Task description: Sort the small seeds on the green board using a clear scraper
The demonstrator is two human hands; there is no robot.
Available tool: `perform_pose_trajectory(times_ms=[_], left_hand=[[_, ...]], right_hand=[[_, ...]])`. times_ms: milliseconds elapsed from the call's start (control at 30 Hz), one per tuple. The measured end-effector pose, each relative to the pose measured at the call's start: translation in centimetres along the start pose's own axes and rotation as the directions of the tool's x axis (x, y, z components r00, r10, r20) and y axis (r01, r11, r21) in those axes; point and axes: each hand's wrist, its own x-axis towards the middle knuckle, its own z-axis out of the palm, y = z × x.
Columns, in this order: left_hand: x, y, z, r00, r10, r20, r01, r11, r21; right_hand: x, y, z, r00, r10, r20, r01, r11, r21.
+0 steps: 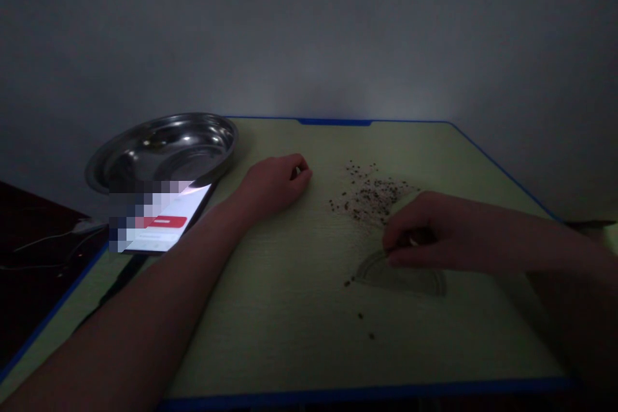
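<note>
My right hand (425, 232) is closed in a pinch, thumb and forefinger at the curved edge of a clear protractor (400, 280). The protractor's straight side faces me, low over the table or on it. Just beyond the fingertips lies a spread pile of small pale grains mixed with dark seeds (374, 196). A few dark seeds (360, 316) are scattered nearer to me, left of and below the protractor. My left hand (277, 183) rests on the table left of the pile, fingers curled in, with nothing visible in it.
A shiny steel basin (164, 148) stands at the table's back left. In front of it a phone (168, 225) with a lit screen lies beside my left forearm. The pale table (280, 322) has a blue rim and meets a grey wall. Cables (53, 264) show beyond the left edge.
</note>
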Motion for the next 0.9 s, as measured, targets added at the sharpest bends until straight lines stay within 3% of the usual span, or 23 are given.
perform_pose_trajectory(times_ms=[167, 533, 900], left_hand=[[-0.03, 0.22, -0.14, 1.0, -0.008, 0.012, 0.008, 1.0, 0.001], [-0.06, 0.04, 0.07, 1.0, 0.006, -0.001, -0.006, 1.0, -0.001], [-0.15, 0.24, -0.1, 1.0, 0.003, 0.016, -0.003, 1.0, 0.008]], right_hand=[[0.12, 0.32, -0.12, 0.998, 0.051, -0.042, -0.051, 0.999, -0.004], [-0.06, -0.25, 0.28, 1.0, -0.023, 0.015, 0.022, 1.0, 0.017], [0.07, -0.41, 0.52, 1.0, 0.004, 0.017, -0.004, 1.0, 0.0]])
